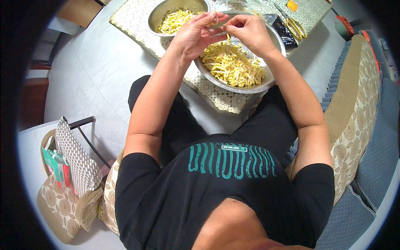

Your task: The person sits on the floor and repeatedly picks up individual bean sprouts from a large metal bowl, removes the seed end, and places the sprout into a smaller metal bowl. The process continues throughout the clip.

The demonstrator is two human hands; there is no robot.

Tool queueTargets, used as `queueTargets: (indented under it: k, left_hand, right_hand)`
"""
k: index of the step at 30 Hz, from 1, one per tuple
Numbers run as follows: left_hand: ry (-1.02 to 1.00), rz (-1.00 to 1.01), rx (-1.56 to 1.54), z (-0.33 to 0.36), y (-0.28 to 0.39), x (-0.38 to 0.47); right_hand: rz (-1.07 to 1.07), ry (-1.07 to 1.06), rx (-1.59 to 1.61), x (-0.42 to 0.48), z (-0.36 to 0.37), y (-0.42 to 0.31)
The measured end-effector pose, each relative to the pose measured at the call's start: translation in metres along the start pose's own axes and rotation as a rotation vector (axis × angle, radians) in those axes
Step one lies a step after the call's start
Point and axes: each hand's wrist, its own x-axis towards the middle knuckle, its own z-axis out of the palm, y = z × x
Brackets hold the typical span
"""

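Observation:
Both of my hands are raised over a large metal basin (207, 76) heaped with soybean sprouts (234, 67). My left hand (197, 34) is palm up, its lower fingers spread, with a pale sprout stem (217, 20) at its thumb and forefinger. Facing it, my right hand (251, 32) has thumb and forefinger pinched on a sprout close to the left fingertips. A yellow sprout head (229, 37) hangs just below this pinch. Left of the basin, a smaller metal bowl (155, 19) contains more sprouts (176, 21). My fingers partly hide the stems they hold.
Beneath the bowls is a table with a lace-patterned cloth (228, 104). Yellow-handled scissors (295, 28) and a dark phone (284, 32) lie right of the basin. A patterned sofa (353, 131) curves along my right; a woven bag (76, 159) sits at lower left.

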Motion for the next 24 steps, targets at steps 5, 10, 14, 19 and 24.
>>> queueTargets:
  k: [5, 10, 14, 19, 24]
  left_hand:
    - [-0.008, 0.028, 0.009, -0.005, -0.002, 0.001]
    - [0.064, 0.003, 0.05, 0.0, -0.001, -0.002]
    - [0.069, -0.057, 0.063, -0.002, 0.002, -0.002]
    - [-0.027, -0.164, -0.023, -0.008, 0.001, 0.001]
    - [0.033, -0.255, -0.166, -0.015, 0.002, -0.001]
  right_hand:
    - [0.166, -0.088, 0.259, 0.005, -0.003, 0.01]
    - [0.17, -0.139, 0.568, 0.004, -0.008, 0.007]
    - [0.102, -0.066, 0.595, -0.002, -0.005, -0.003]
    - [0.085, -0.049, 0.626, -0.002, -0.004, -0.002]
    - [0.031, -0.047, 0.61, -0.002, 0.004, 0.0]
